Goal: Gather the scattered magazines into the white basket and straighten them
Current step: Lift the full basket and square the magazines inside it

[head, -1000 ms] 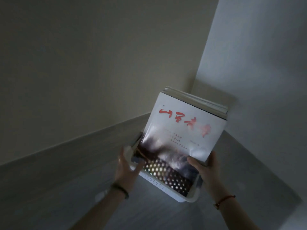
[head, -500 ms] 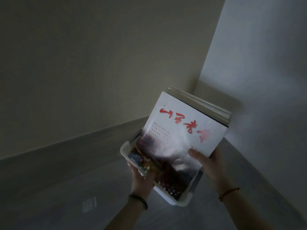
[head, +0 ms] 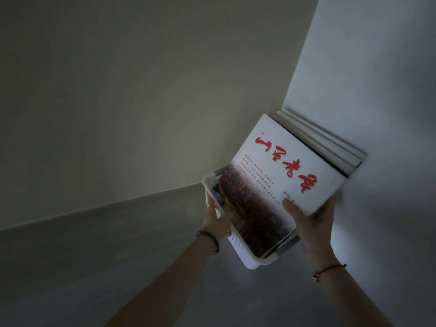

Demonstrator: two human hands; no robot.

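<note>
Head view, dim light: the front magazine carries big red brush characters, small red lines and "2025" near its lower edge. Magazines stand tilted toward two o'clock in the white basket, low at five o'clock of frame. Left hand clasps the basket's rim; right hand pinches the stack's lower corner, thumb on the cover.

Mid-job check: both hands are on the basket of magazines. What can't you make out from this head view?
- Lower part of the magazines: hidden inside the white basket.
- Covers behind the front one: blocked by it; only their top edges show.
- Left hand fingertips: curled behind the basket rim.
- Right hand fingers: behind the stack; only the thumb shows.
- Small cover print: too small and dim.
- Floor nearer the person: cut off by the frame edge.
</note>
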